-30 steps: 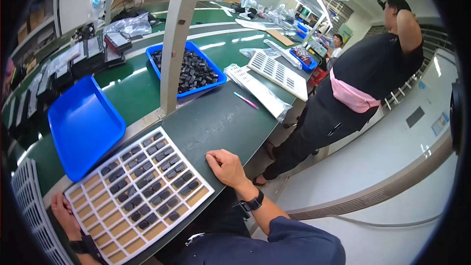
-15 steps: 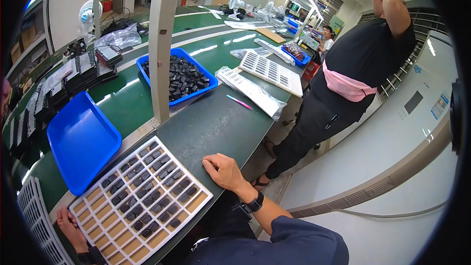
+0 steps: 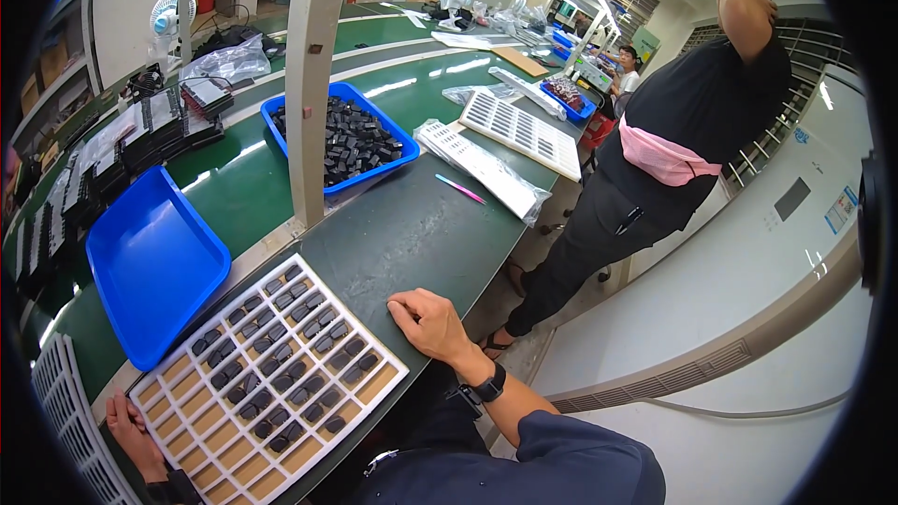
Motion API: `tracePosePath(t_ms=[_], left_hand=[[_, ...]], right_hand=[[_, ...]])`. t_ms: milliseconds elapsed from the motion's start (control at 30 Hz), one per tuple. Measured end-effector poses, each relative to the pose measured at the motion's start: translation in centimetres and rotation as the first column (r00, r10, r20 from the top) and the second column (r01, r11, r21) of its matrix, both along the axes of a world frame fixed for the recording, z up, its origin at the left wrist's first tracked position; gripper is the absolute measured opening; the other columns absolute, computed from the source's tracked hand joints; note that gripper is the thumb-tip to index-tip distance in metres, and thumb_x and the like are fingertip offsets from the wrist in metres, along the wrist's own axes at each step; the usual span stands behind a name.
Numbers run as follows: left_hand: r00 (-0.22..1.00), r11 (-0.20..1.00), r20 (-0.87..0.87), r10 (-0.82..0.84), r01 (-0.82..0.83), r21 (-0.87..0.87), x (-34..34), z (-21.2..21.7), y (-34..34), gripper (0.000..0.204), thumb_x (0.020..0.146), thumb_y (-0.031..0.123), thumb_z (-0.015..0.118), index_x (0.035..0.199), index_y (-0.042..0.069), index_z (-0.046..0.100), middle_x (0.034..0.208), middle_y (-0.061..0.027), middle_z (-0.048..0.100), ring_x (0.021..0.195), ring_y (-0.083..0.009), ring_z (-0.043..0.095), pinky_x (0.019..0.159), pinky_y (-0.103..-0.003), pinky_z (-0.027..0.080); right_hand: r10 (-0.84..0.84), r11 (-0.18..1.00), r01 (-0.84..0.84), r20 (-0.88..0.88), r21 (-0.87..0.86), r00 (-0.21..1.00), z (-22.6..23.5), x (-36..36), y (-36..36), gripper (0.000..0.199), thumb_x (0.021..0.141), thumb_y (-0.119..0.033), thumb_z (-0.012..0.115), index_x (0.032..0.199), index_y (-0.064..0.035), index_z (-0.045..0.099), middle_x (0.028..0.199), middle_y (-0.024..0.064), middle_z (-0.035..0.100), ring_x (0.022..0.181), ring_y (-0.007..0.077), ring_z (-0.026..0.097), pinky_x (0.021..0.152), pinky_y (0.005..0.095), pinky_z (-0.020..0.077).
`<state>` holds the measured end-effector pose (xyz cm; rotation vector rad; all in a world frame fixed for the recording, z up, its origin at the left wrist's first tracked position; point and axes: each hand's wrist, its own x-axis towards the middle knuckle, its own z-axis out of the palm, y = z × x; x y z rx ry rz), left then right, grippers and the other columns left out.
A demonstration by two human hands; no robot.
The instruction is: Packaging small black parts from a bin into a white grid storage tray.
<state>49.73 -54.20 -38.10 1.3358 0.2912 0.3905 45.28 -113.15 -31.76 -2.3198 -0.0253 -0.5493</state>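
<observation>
A white compartment tray (image 3: pixel 267 355) lies at a slant on the green bench in front of me. Small dark rectangular parts (image 3: pixel 271 358) fill many of its cells; those toward the left and near side show bare brown bottoms. My left hand (image 3: pixel 131 432) rests against the tray's left edge with its fingers curled in, nothing visible in them. Past the right side of the tray, my right hand (image 3: pixel 427 323) lies on the bench edge in a loose fist. Its palm side is hidden, and no object shows in it.
An empty blue tray (image 3: pixel 154 266) lies left of the compartment tray. Beyond a metal post (image 3: pixel 311 84), a blue bin (image 3: pixel 404 159) holds black parts. Pink-and-blue tweezers (image 3: pixel 460 189) lie near bagged white trays (image 3: pixel 482 168). A person in black (image 3: pixel 692 103) stands at right.
The standing person's raised arm and head have shifted slightly. The view has moved a little; both my hands stay in place, and the tray's contents look the same.
</observation>
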Motion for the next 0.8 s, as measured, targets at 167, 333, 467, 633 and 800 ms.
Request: tracePosePath(t_ms=[167,333,467,633,800], left_hand=[[1.0,1.0,0.0,0.013,-0.013,0.003,0.0,0.3,-0.3,0.032,0.109,0.024,0.063,0.079,0.018,0.052,0.066,0.0069,0.047,0.053,-0.0007,0.04,0.047,-0.018,0.028],[1.0,1.0,-0.007,0.025,-0.025,-0.008,0.0,0.7,-0.7,0.032,0.109,0.024,0.063,0.079,0.018,0.052,0.065,0.0072,0.047,0.053,-0.0006,0.04,0.047,-0.017,0.028],[0.999,0.999,-0.022,0.046,-0.046,0.007,0.0,0.9,-1.0,0.035,0.109,0.023,0.062,0.077,0.017,0.049,0.064,0.0068,0.045,0.053,-0.0007,0.039,0.047,-0.018,0.027],[0.998,0.998,-0.031,0.055,-0.055,-0.008,0.2,0.9,-1.1,0.04,0.111,0.022,0.059,0.074,0.017,0.044,0.063,0.006,0.041,0.052,-0.0007,0.036,0.048,-0.019,0.026],[0.998,0.998,-0.031,0.062,-0.062,-0.009,0.0,1.1,-1.2,0.04,0.111,0.021,0.059,0.074,0.017,0.043,0.063,0.006,0.041,0.052,-0.0007,0.036,0.048,-0.019,0.025]], right_hand=[[0.014,1.0,-0.014,0.09,-0.006,0.996,-0.5,0.2,-0.2,0.015,0.097,-0.015,0.069,0.099,-0.0023,0.076,0.079,0.013,0.068,0.067,0.0265,0.064,0.063,0.0368,0.0504],[0.002,1.0,-0.001,0.045,-0.006,0.999,-0.4,0.1,-0.1,0.014,0.097,-0.014,0.069,0.1,-0.0026,0.076,0.082,0.0142,0.069,0.071,0.0293,0.066,0.066,0.0383,0.052],[-0.002,1.0,0.002,0.013,0.01,1.0,-0.4,0.0,-0.1,0.013,0.097,-0.013,0.068,0.102,-0.0034,0.075,0.086,0.0162,0.07,0.079,0.035,0.068,0.072,0.0417,0.0544],[0.0,1.0,0.0,0.014,0.003,1.0,-0.4,0.1,-0.2,0.013,0.097,-0.014,0.068,0.102,-0.0038,0.075,0.086,0.0162,0.07,0.079,0.0354,0.068,0.073,0.0418,0.0546],[0.004,1.0,-0.004,0.009,-0.002,1.0,-0.6,0.1,-0.2,0.013,0.097,-0.014,0.068,0.102,-0.0037,0.075,0.086,0.0164,0.07,0.08,0.0359,0.068,0.073,0.0422,0.0546]])
